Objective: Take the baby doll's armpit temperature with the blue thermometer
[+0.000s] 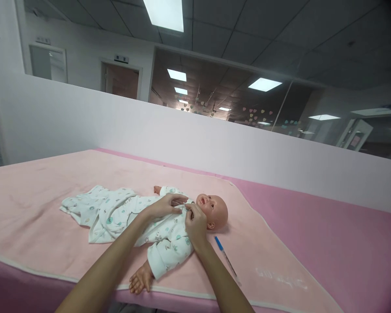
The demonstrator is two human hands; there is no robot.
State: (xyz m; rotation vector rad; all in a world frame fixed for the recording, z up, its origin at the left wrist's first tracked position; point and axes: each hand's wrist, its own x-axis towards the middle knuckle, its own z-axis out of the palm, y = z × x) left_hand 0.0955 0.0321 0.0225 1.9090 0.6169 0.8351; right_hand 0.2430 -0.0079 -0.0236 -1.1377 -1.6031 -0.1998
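On the pale pink blanket (pixel 35 204) a doll (pixel 214 211) lay on its back, its head toward the right and its legs toward the left. It wore a white baby suit (pixel 159 234) printed with small green shapes, and the loose legs of the suit lay crumpled and flat on the blanket. Both of the person's hands met at the doll's chest, just below the chin. The left hand (pixel 164 207) lay over the top of the suit with its fingers curled, pinching the cloth near the collar. The right hand (pixel 195 225) was narrowed to a pinch on the same edge of cloth, thumb and fingertips together – the two hands nearly touched each other. One bare arm of the doll stuck out of a sleeve toward the near edge of the blanket, and the other small fist showed on the far side.

Just beside the doll's head, on the near right, lay a thin pen with a blue cap (pixel 222 251). The blanket covered a darker pink surface (pixel 313 226), and behind it stood a low white wall (pixel 182 134) – glass panels and ceiling lights showed beyond.
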